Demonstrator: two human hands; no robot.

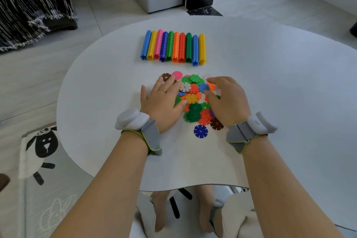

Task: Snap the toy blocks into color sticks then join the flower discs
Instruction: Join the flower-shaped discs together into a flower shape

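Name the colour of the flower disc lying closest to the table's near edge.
Dark blue; the flower disc shows best in the head view.

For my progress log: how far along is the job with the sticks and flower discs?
Done: ten coloured plastic block sticks lie side by side on the white round table. In hand: the left hand lies flat on, and the right hand curves over, the pile of colourful plastic flower discs. Left: joining; the discs look loose.
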